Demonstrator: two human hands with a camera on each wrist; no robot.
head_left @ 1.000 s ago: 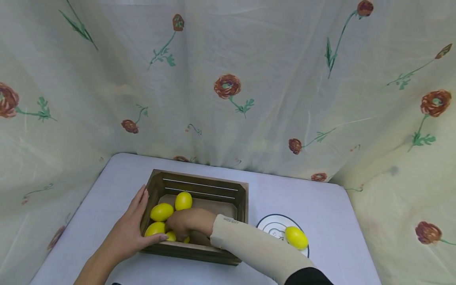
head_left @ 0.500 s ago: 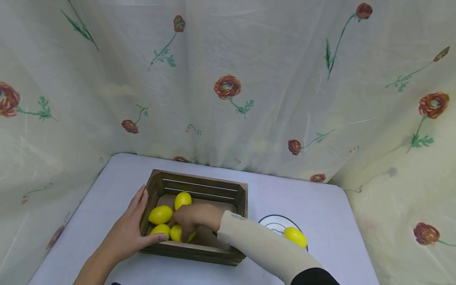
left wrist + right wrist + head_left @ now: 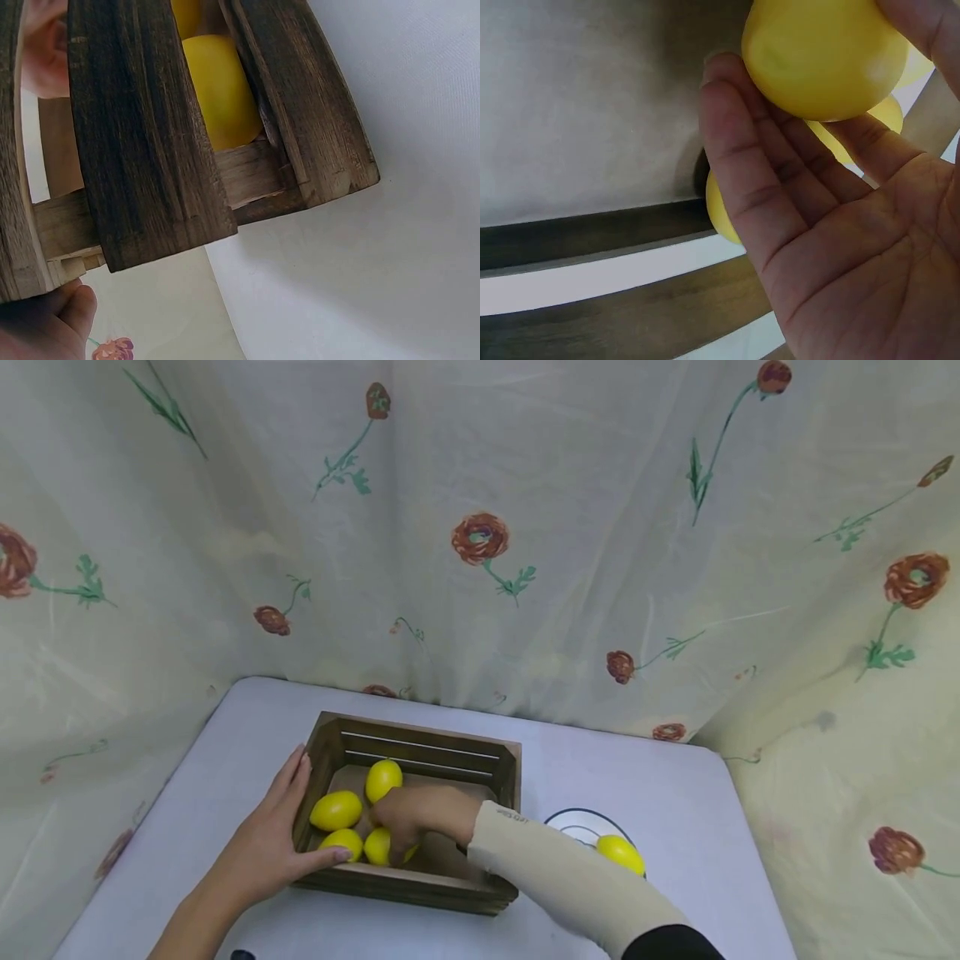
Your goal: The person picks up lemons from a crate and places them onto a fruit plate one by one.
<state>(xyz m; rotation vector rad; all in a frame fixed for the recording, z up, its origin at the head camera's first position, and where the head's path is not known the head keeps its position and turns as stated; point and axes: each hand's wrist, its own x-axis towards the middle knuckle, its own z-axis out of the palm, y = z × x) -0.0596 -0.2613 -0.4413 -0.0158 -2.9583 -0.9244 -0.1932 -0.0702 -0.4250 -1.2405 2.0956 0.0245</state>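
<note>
While the left hand rests against the left wall of the wooden crate, fingers straight along the slats and thumb hooked over the near rim, the right hand reaches down inside the crate at lower centre of the head view. The right wrist view shows its fingers curled around a yellow lemon at the upper right of that frame, gripping it at the fingertips. In the head view this held lemon sits low in the crate near the front wall, just beside the other lemons.

Handling judgement: the lemon appears smooth, glossy and rigid, probably light; a smooth skin may slip under a fingertip pinch. Take hold across the widest middle section, with fingers on one side and thumb opposite, rather than at the tapered ends.

One more lemon lies on a round white plate to the right of the crate, on the pale table. Floral cloth fills the upper frame.
</note>
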